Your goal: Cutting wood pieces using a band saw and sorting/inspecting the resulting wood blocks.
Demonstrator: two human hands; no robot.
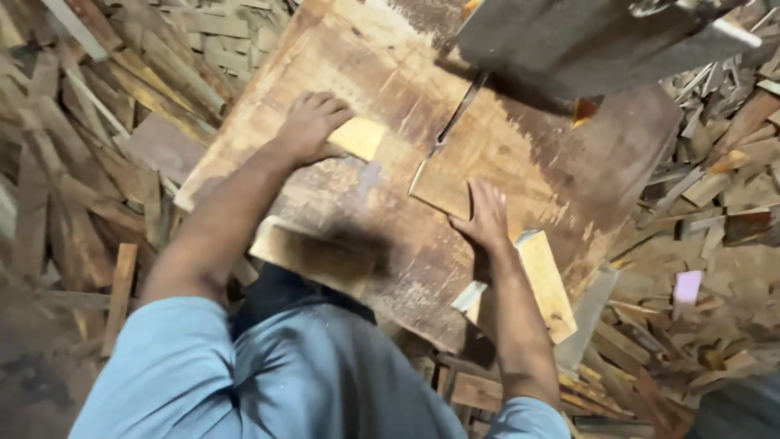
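Sawdust coats the worn wooden surface (pixel 520 154). Left hand (pixel 311 126), at ten o'clock, curls over a pale wood block (pixel 359 137), grasping it. Right hand (pixel 485 216) lies flat, fingers spread, on a wood piece (pixel 439 187) touching the saw blade (pixel 459 114) at twelve o'clock.

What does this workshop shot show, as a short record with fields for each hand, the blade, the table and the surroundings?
left hand: resting on a pale wood block
right hand: flat on a wood piece, which meets the blade
blade: thin band, coming down from the dark machine housing
table: worn, stained wooden top
near edge: two more pale wood blocks
surroundings: heaps of wood offcuts on both sides
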